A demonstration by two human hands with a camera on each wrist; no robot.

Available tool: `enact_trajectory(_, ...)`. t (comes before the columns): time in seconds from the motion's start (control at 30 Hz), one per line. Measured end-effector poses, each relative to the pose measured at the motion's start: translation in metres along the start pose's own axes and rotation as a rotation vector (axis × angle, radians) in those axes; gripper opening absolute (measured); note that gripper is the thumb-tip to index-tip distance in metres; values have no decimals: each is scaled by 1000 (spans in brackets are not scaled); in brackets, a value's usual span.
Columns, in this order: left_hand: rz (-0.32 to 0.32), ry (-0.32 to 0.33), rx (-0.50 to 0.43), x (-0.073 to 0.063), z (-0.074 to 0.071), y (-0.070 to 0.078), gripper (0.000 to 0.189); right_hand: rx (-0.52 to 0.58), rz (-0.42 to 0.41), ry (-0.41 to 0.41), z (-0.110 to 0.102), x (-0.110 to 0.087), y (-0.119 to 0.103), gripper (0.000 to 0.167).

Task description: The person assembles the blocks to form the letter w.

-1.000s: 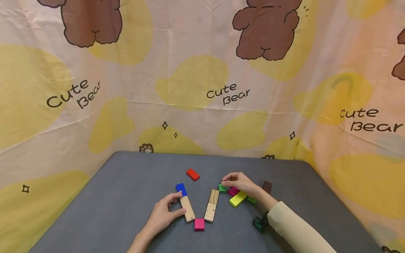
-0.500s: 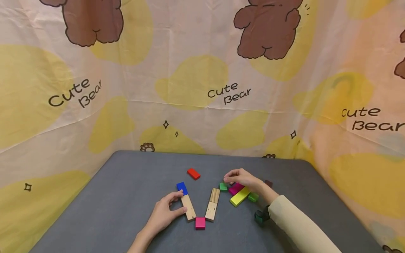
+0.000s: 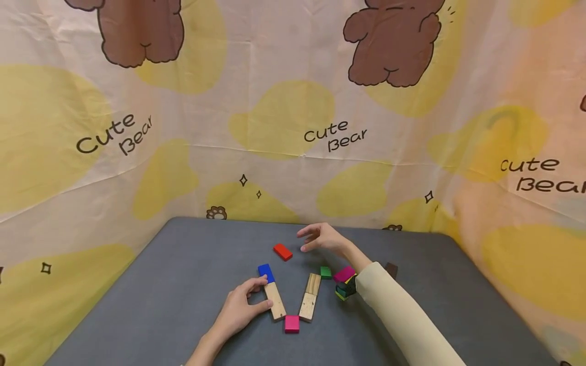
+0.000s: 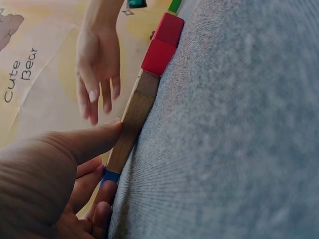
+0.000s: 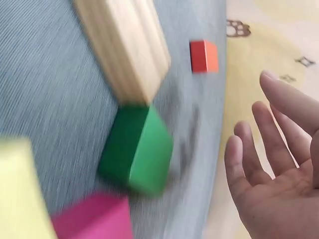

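My left hand [image 3: 240, 305] rests at the left side of a plain wooden block [image 3: 275, 303], its thumb touching the wood. The fingertips touch a blue block [image 3: 265, 272] at the wooden block's far end. A pink block [image 3: 292, 324] lies at the near end of the V-shaped layout. Two more wooden blocks form the right arm of the V, the farther striped one [image 3: 313, 283] meeting a green block [image 3: 325, 273]. My right hand [image 3: 324, 238], fingers spread and holding nothing, hovers right of a red block [image 3: 283, 252]; the right wrist view shows its palm [image 5: 284, 199].
A magenta block [image 3: 344, 274] and a yellow block [image 5: 22, 194] lie right of the green block, the yellow one partly hidden by the right wrist in the head view. A dark brown block [image 3: 391, 270] lies beyond the forearm. Printed cloth [image 3: 274, 127] surrounds the grey tabletop [image 3: 183, 274].
My right hand has left the area above the green block and moved up and leftward toward the red block, fingers spreading. My left hand has stayed at the wooden and blue blocks.
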State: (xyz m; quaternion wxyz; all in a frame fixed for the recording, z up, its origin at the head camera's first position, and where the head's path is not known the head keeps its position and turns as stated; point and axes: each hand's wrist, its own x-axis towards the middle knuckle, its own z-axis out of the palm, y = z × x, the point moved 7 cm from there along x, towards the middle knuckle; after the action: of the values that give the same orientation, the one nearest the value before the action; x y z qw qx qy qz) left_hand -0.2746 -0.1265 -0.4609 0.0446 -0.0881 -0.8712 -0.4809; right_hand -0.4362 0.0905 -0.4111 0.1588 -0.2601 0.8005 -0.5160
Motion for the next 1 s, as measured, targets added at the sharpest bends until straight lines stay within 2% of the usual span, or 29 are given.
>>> enact_trajectory(0.1, 8, -10, 3, 1, 1, 1, 53, -37, 15, -34, 12, 7, -1, 50)
enact_trajectory(0.23, 15, -22, 5, 1, 2, 2, 54, -51, 38, -40, 21, 12, 2, 53)
enact_trajectory(0.37, -2, -25, -2, 1, 1, 1, 54, -38, 43, -65, 29, 17, 6, 55)
enact_trajectory(0.53, -27, -27, -2, -1, 1, -1, 54, -84, 42, -89, 38, 19, 8, 51)
enact_trajectory(0.83, -44, -35, -6, -1, 1, 0, 54, -142, 32, -76, 47, 22, 8, 54)
enact_trajectory(1.0, -38, -37, -7, 0, 0, 1, 54, -216, 0, -75, 51, 26, 6, 65)
